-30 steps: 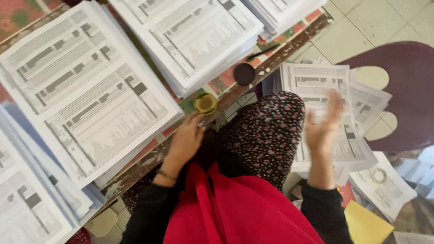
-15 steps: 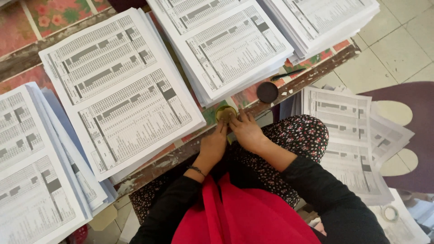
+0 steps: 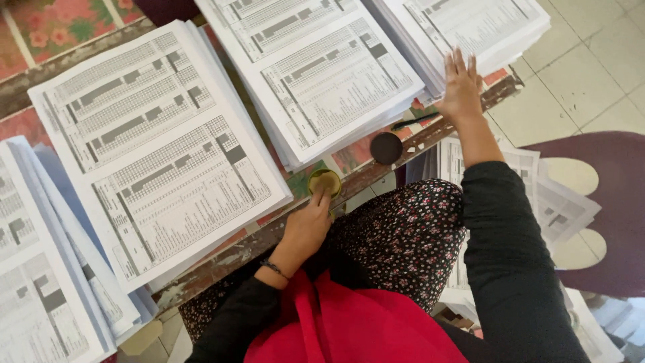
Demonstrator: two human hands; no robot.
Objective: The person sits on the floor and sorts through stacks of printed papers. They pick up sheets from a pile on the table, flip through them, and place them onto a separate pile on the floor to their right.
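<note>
Head view, looking down: the left hand [image 3: 306, 228] sits at the table [image 3: 222, 259] edge, one finger pressed into the small round yellow pot [image 3: 325, 182], not gripping anything. That pot stands just below the middle paper stack [image 3: 322, 74], with its dark lid [image 3: 386, 148] lying close by on the right beside a black pen [image 3: 416, 123]. The right hand [image 3: 462, 84] is spread flat, fingers open, touching the edge of the right-hand paper stack [image 3: 477, 27], nothing clasped.

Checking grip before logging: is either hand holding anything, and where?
Nothing gripped: left hand fingertips rest in the small round tin; right hand lies flat on the paper stack.
</note>
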